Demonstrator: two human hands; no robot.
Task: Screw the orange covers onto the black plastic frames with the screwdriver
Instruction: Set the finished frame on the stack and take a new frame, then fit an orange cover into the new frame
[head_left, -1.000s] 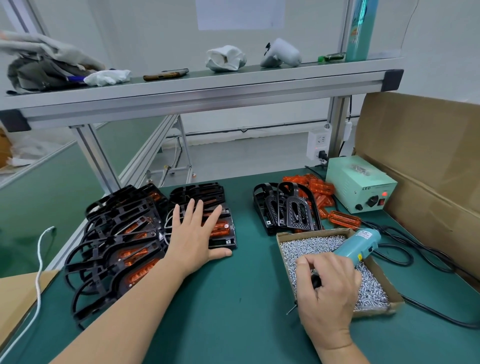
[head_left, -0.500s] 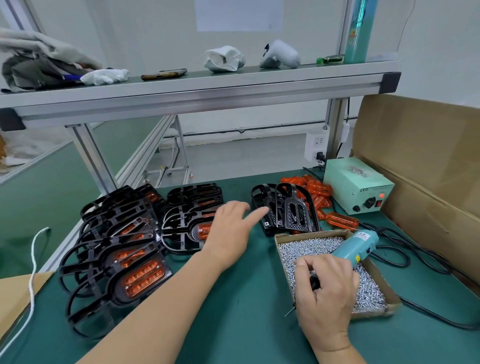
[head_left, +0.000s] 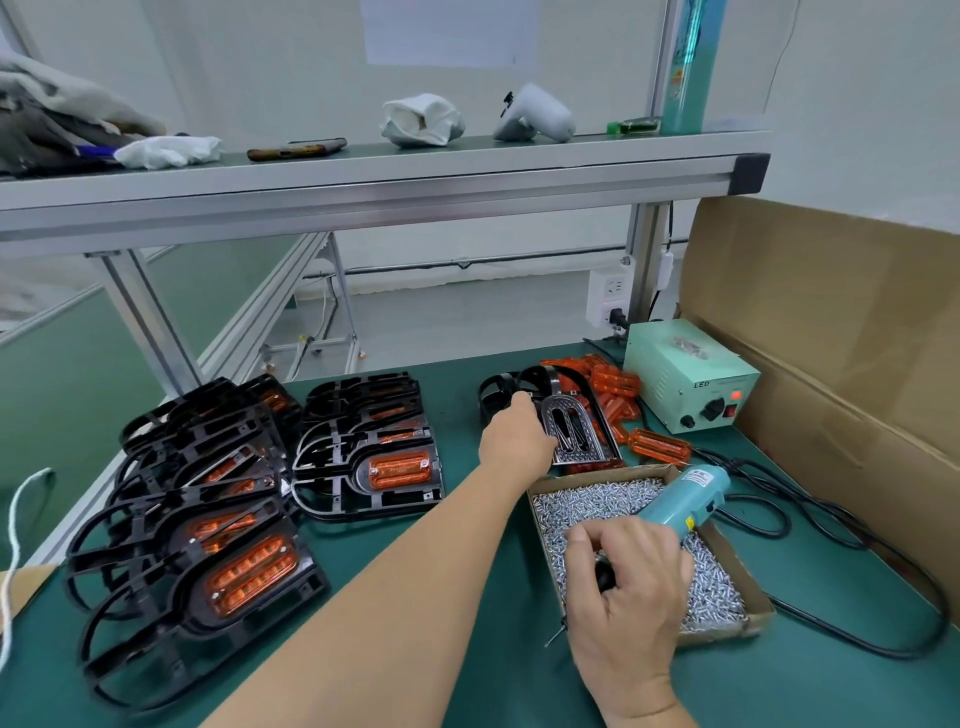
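Left hand (head_left: 514, 436) on black frame (head_left: 576, 431) (right hand (head_left: 628, 587) round screwdriver (head_left: 685, 499))

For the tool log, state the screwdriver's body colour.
Light teal screwdriver, seen best in the head view.

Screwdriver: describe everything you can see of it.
The screwdriver is an electric one with a light teal barrel that looks like plastic and carries small labels near its rear end. A black section shows under the fingers, and a thin metal bit pokes out below. It is tilted, rear end up and to the right, bit down and to the left, over the box of screws. The right hand grips its lower part.
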